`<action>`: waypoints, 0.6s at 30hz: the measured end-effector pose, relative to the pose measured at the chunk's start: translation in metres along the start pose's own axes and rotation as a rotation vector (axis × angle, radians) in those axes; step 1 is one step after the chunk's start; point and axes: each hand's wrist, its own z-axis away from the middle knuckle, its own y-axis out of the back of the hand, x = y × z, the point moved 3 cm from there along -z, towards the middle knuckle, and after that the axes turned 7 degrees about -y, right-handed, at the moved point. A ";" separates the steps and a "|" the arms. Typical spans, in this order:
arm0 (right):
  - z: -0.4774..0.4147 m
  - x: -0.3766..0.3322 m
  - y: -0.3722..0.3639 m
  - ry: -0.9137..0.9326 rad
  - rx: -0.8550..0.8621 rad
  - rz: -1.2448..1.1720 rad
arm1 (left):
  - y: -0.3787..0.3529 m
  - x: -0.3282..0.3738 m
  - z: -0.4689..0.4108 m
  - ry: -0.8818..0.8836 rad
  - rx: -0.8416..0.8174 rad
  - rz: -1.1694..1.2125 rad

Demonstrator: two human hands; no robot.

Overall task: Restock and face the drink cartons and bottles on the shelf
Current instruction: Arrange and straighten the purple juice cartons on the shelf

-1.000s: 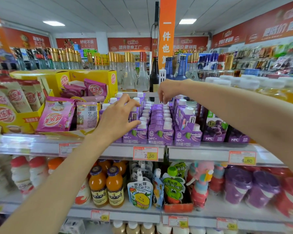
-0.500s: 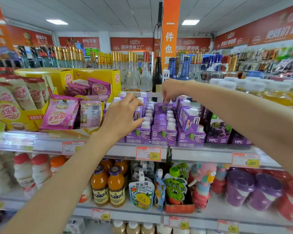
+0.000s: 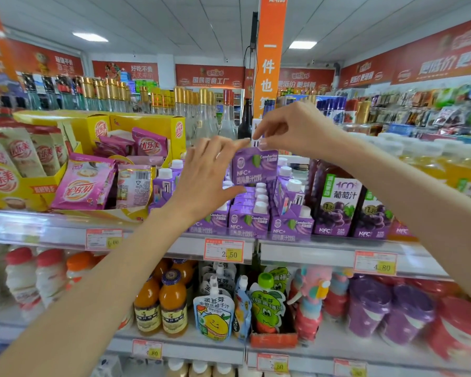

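Purple carton (image 3: 256,167): held in the air above the files of its own kind on the upper shelf (image 3: 318,247), label to the front, touching none of them.
Pink sachets (image 3: 85,186): they lean at the shelf front just left of the working arm. A wide swing of that forearm could likely drag one off the edge.
Shelved cartons (image 3: 248,220): close files with white caps standing proud. If the held carton comes down on a cap and not into a gap, it would probably tip or push the front ones over the rail.
Leaning carton (image 3: 287,198): it sits turned and tilted in the right file, so a nudge may topple it.
Grape juice cartons (image 3: 335,208): tall, just right of the purple files and under the right forearm. A dropped wrist could knock them.
Left hand (image 3: 210,180): spread wide, forefinger tip at the carton's upper left corner and thumb below its lower left corner. It steadies the carton and does not clamp it. Whether the thumb touches cannot be told.
Right hand (image 3: 297,131): thumb and forefinger pinch the carton's top edge, the other fingers curled. A thin hold, so the carton may swing or slip.
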 end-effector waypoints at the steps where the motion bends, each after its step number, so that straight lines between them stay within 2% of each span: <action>1: 0.007 0.000 0.001 -0.004 0.018 -0.045 | 0.001 0.002 0.000 -0.023 0.016 0.016; 4: 0.022 0.005 -0.001 -0.032 0.075 -0.162 | 0.003 0.005 0.004 -0.047 0.065 0.075; 7: 0.030 0.009 -0.005 -0.024 0.127 -0.223 | 0.011 0.009 0.008 0.004 0.105 0.175; 9: 0.035 0.011 -0.008 -0.025 0.058 -0.272 | 0.015 0.013 0.011 0.096 0.097 0.307; 11: 0.041 0.012 -0.011 -0.018 -0.090 -0.360 | 0.019 0.017 0.013 0.194 0.067 0.465; 14: 0.049 0.016 -0.020 0.061 -0.244 -0.448 | 0.019 0.019 0.015 0.320 -0.010 0.621; 16: 0.052 0.018 -0.023 0.090 -0.276 -0.476 | 0.019 0.018 0.016 0.390 -0.047 0.736; 18: 0.052 0.018 -0.022 0.102 -0.225 -0.518 | 0.019 0.017 0.017 0.425 -0.068 0.854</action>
